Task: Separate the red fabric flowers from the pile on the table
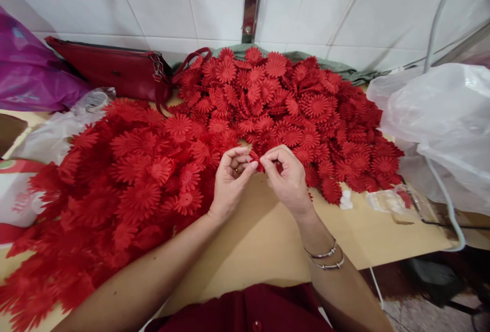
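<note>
My left hand (228,181) is closed in a pinch, thumb against fingers, on a small red artificial flower piece (258,162). Right beside it, my right hand (288,180) pinches at the same piece with thumb and forefinger. Only a little of that piece shows between the fingertips. Just beyond both hands rises a dense heap of red flower pieces (275,97) with narrow petals. Another pile of larger, looser red flowers (140,199) spreads to the left, close to my left hand and forearm.
A dark red handbag (111,69) leans near the tiled wall (161,0), with a purple bag (34,67) beside it. White plastic bags (444,118) and a grey cable (446,199) are at the right. The pale tabletop (252,245) ends at the front right.
</note>
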{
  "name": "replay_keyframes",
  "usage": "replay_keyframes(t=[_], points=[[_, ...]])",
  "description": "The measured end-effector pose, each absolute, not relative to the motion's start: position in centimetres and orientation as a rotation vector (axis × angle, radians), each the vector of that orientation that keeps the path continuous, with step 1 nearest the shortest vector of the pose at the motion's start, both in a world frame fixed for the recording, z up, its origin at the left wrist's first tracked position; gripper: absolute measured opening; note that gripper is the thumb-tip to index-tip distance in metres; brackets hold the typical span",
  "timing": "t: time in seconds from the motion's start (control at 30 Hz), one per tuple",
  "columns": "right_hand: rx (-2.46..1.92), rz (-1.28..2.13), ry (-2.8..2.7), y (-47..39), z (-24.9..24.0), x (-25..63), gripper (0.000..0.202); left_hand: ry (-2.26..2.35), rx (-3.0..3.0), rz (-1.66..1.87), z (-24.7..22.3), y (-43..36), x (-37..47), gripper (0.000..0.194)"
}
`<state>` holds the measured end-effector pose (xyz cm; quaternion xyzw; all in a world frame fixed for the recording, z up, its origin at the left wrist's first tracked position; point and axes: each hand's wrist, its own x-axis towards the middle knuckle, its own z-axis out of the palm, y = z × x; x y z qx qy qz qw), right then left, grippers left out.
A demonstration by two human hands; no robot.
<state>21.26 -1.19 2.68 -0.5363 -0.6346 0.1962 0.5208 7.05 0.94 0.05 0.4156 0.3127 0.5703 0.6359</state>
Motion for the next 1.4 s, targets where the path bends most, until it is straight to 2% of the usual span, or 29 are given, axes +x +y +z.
replay_keyframes(t=[0.17,0.27,0.47,0.57,0.83,0.97,1.2,1.4], points=[[-1.318,0.540,-1.441,-1.1,2.5,21.5,0.018,0.653,0.912,1.249,0.0,1.2,7.0,0.048],[-1.292,0.533,-1.471,-1.1,2.6,21.6,0.018,0.674,0.905,1.254,0.2,1.4,6.9,0.046],[-1.206,0.674,-1.413,-0.9,2.3,21.5,0.002,0.679,0.868,1.267,0.5,1.5,6.7,0.043],[-1.197,0.603,-1.405,-0.9,2.2,21.5,0.006,0.672,0.828,1.239,0.3,1.3,6.9,0.044],[-1.191,0.602,-1.395,-0.9,1.9,21.5,0.006,0.709,0.857,1.148,-0.1,1.3,6.9,0.027],[-1.196,0.751,-1.293,-0.9,1.8,21.4,0.001,0.742,0.937,1.170,-0.3,1.4,6.7,0.022],[-1.088,1.160,-0.894,-0.7,2.1,22.0,0.019,0.743,0.988,1.120,-0.1,1.3,6.7,0.026],[-1.034,1.165,-0.764,0.0,1.2,24.1,0.026,0.710,0.921,1.179,-0.3,1.4,6.7,0.024]])
